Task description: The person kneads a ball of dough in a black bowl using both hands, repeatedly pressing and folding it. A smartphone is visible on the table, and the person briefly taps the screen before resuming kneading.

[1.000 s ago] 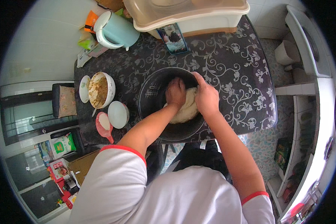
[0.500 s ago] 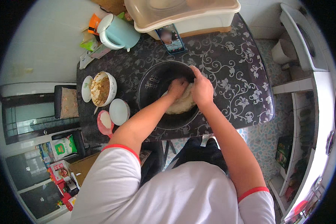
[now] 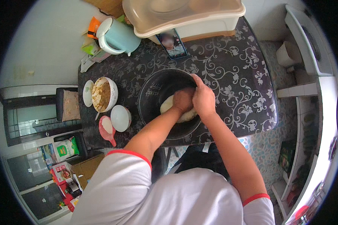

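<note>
A deep black pot (image 3: 148, 108) stands near the front edge of the table, with a pale lump of dough (image 3: 167, 104) inside it. My left hand (image 3: 184, 99) reaches into the pot, its fingers curled and pressed into the dough, the fingertips hidden. On the right side of the pot my right hand (image 3: 204, 98) is closed over the rim, thumb on top. To the left of the pot are a white bowl (image 3: 121, 118), a pink scoop (image 3: 107, 128) with white powder in it, and a larger bowl of brown filling (image 3: 108, 95).
A propped phone (image 3: 172, 44) leans against a lidded storage box (image 3: 210, 30) at the back. A light-blue jug (image 3: 120, 37) and some packets stand at the back left. Beside the filling bowl is a small pale dish (image 3: 88, 93). A patterned dark cloth covers the table (image 3: 236, 75).
My left hand has moved right and deeper onto the dough, its fingers more curled, and more of the dough's left side shows. My right hand stays on the rim. The view has shifted slightly.
</note>
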A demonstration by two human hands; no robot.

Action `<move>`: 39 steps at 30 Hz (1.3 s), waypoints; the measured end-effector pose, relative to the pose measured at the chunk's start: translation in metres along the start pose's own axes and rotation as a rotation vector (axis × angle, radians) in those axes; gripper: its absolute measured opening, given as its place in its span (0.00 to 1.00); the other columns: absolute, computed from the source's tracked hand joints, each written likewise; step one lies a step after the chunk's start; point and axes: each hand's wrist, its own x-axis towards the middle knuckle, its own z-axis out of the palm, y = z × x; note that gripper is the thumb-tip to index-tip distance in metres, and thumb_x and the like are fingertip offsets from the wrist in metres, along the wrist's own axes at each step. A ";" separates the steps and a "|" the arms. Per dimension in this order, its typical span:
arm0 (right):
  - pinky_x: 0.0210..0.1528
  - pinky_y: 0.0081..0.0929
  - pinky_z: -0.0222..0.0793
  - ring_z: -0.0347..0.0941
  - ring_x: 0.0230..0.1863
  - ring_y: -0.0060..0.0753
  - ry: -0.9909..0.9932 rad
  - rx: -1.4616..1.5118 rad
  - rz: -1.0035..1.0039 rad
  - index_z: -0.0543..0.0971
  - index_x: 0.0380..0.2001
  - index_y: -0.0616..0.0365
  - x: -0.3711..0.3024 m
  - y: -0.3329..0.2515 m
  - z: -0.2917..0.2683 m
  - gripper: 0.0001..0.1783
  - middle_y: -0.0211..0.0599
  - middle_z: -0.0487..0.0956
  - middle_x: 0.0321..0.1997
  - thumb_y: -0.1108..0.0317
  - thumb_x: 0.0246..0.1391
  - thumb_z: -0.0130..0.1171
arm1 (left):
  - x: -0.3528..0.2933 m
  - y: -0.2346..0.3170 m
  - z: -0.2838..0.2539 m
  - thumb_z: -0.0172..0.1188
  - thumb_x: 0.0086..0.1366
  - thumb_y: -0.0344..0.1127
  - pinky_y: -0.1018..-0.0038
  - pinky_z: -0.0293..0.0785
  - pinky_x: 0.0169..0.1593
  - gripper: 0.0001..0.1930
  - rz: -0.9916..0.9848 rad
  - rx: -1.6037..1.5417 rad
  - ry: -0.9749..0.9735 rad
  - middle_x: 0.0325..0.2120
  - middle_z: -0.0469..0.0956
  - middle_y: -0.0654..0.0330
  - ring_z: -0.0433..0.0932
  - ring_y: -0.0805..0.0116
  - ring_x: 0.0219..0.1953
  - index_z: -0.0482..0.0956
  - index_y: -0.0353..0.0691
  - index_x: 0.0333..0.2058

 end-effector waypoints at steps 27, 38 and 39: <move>0.44 0.47 0.70 0.75 0.41 0.56 -0.091 -0.083 -0.039 0.71 0.56 0.42 0.015 -0.003 -0.001 0.27 0.53 0.79 0.38 0.77 0.53 0.48 | -0.046 0.013 -0.015 0.57 0.57 0.45 0.55 0.69 0.36 0.14 0.307 0.078 0.045 0.29 0.78 0.52 0.76 0.47 0.31 0.79 0.42 0.35; 0.44 0.48 0.69 0.75 0.41 0.58 -0.143 -0.082 -0.057 0.71 0.56 0.44 0.020 0.000 -0.001 0.28 0.54 0.79 0.37 0.78 0.52 0.49 | 0.000 -0.015 0.004 0.52 0.59 0.43 0.52 0.72 0.40 0.15 0.138 -0.020 0.080 0.32 0.80 0.46 0.78 0.43 0.36 0.77 0.40 0.39; 0.44 0.48 0.69 0.75 0.41 0.58 -0.151 -0.083 -0.056 0.70 0.56 0.44 0.021 0.000 -0.001 0.27 0.53 0.79 0.38 0.78 0.52 0.49 | 0.005 -0.013 0.001 0.49 0.62 0.43 0.52 0.73 0.40 0.14 0.124 -0.048 0.112 0.32 0.79 0.46 0.77 0.42 0.35 0.79 0.40 0.35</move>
